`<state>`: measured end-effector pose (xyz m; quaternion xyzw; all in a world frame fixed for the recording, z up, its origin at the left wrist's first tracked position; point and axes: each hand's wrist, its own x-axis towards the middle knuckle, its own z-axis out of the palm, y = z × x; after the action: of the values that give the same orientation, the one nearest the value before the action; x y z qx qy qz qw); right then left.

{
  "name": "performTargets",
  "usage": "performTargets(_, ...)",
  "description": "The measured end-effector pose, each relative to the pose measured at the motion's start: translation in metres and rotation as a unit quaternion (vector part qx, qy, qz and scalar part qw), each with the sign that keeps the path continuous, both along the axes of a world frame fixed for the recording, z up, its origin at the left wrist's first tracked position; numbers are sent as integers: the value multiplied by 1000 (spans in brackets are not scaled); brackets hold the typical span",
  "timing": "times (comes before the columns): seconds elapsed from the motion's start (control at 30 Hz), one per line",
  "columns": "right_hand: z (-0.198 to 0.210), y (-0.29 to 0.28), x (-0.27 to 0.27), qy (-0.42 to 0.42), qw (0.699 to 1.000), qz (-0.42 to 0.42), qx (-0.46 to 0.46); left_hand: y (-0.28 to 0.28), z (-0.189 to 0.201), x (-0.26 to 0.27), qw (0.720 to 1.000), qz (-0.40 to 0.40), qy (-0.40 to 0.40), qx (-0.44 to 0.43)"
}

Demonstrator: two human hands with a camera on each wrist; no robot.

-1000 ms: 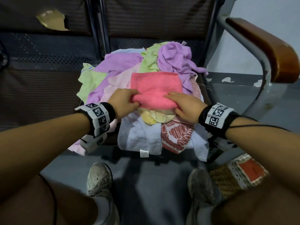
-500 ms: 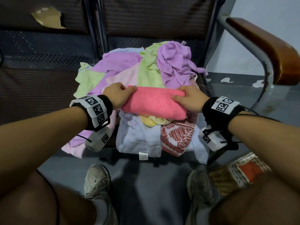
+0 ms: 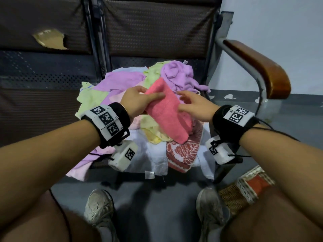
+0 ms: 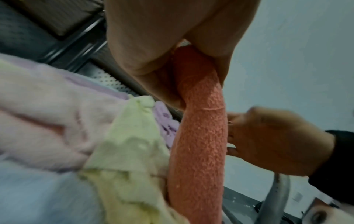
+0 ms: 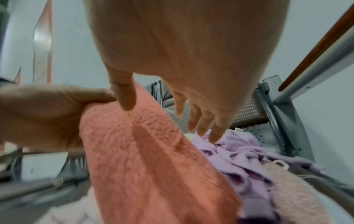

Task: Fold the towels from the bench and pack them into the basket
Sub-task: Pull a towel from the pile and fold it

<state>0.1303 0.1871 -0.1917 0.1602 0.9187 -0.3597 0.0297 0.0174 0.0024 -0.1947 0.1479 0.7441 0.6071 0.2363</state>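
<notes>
Coral-pink terry: the folded towel (image 3: pixel 166 112) is a thick, nubbly, narrow band, lifted at its upper end and slanting down to the right, its lower corner over the heap of towels (image 3: pixel 122 81) on the bench (image 3: pixel 52 81). Labels: a small white tag (image 3: pixel 149 174) hangs from the pale blue towel (image 3: pixel 153 159) at the seat's front edge, print too small to read; another white tag (image 3: pixel 185 62) sticks up from the lilac towel (image 3: pixel 180 75) at the back of the heap; wrist bands carry black-and-white square codes only. The left hand (image 3: pixel 138 100) pinches the towel's upper end, thumb on top, fingers curled beneath; the left wrist view shows the cloth squeezed in that grasp. The right hand (image 3: pixel 194 105) is slack, fingers spread and nearly straight, its thumb (image 5: pixel 124 97) just touching the towel's face, holding nothing. Half a second ago both hands pressed the towel flat and level on the heap; now it is raised and tilted, and the right hand has let go. The wicker basket (image 3: pixel 244 187) sits on the floor at lower right, beside the right shoe (image 3: pixel 209 208), with something red in it.
</notes>
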Motion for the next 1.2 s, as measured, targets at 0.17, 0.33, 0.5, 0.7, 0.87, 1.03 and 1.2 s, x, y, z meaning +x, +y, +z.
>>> performTargets(0.17,45,-19,19,98,979,-32,-178,11,33,31,991,-84,36,99)
performTargets(0.33,50,7,57,111,960,-70,-245,31,39,55,987,-125,-42,95)
performTargets(0.5,36,72,127,160,912,-188,-328,82,7,110,939,-336,-73,7)
performTargets(0.7,-12,153,254,194,836,-365,-360,197,-37,207,900,-419,-123,-15)
performTargets(0.87,-91,190,359,196,751,-522,-354,277,-98,299,868,-470,-116,-116)
performTargets(1.03,-187,197,420,101,685,-624,-362,330,-177,359,782,-544,-43,-302)
performTargets(1.2,-258,207,430,53,639,-653,-403,367,-236,379,697,-591,100,-394)
